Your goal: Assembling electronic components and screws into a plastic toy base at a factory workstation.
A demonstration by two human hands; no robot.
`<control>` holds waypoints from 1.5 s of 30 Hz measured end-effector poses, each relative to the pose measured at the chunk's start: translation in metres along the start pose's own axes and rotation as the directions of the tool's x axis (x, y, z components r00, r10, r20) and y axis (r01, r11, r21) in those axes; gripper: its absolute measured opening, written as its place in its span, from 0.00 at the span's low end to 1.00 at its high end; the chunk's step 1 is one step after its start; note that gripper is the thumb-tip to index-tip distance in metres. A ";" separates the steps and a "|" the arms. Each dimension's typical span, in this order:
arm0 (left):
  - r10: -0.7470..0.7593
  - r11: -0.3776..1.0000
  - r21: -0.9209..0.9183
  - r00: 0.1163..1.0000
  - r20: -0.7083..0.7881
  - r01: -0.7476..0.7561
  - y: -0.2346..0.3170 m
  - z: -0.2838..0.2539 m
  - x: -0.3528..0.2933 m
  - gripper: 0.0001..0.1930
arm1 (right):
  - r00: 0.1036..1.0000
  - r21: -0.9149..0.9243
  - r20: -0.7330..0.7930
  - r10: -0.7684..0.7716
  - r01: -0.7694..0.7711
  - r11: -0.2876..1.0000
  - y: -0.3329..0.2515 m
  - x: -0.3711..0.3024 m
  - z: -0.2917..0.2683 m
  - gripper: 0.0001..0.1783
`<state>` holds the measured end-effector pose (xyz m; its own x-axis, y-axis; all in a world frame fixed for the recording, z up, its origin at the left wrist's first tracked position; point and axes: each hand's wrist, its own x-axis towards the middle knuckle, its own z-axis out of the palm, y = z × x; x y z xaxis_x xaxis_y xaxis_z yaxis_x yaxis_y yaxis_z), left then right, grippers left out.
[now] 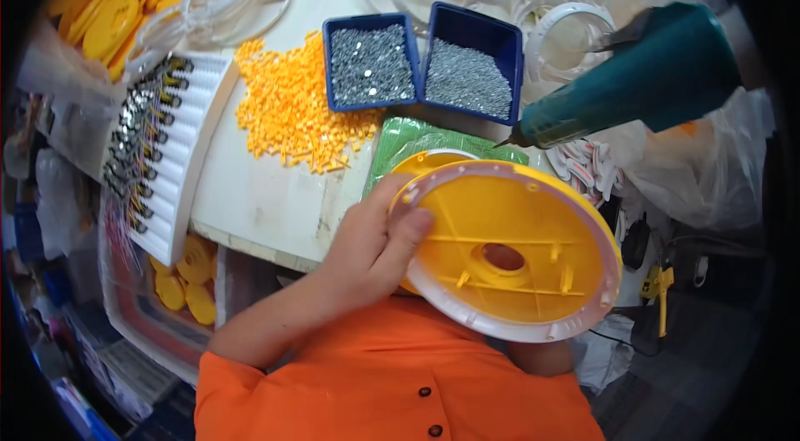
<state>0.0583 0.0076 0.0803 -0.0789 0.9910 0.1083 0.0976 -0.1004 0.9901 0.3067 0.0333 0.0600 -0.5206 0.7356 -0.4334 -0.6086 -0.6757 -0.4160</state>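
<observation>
My left hand (379,237) is closed on the left rim of a round yellow plastic cover (517,224), its thumb lying over the edge. The cover is tilted, with its ribbed inside showing, a hole near the middle and a pale ring around the rim. Behind its upper left edge, part of another yellow round piece (425,161) shows. My right hand is hidden behind the cover; only a bit of the right arm shows below it. A teal electric screwdriver (633,78) hangs above, tip near the cover's top edge, with no hand on it.
Two blue bins (327,66) of small metal parts stand on the white table (258,199), beside a pile of small yellow parts (292,103). A white tray (204,141) holds wired parts at left. White rings (575,16) and yellow discs (112,24) lie behind.
</observation>
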 end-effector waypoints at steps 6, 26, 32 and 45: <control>-0.013 0.999 0.052 0.997 0.074 0.009 -0.002 0.003 0.007 0.11 | 0.850 -0.656 0.524 -0.060 0.448 0.607 -0.024 0.001 0.048 0.28; -0.211 0.829 -0.443 0.925 0.316 0.340 0.003 -0.029 0.020 0.33 | 0.659 -0.693 0.721 -0.217 0.684 -0.228 0.018 0.045 0.048 0.38; -0.040 0.286 -0.882 0.924 0.380 0.374 0.002 -0.009 0.020 0.35 | 0.447 -0.537 0.840 -0.307 0.767 -0.351 0.016 0.045 0.060 0.42; 0.122 0.849 0.493 0.978 0.170 -0.191 0.016 -0.004 0.030 0.23 | 0.418 -0.442 0.895 -0.157 0.777 -0.449 -0.006 0.032 0.075 0.24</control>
<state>0.0536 0.0354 0.0999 0.1029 0.9720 0.2112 0.5873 -0.2307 0.7758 0.2485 0.0644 0.1088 -0.6583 0.4557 0.5992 0.1336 0.8541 -0.5027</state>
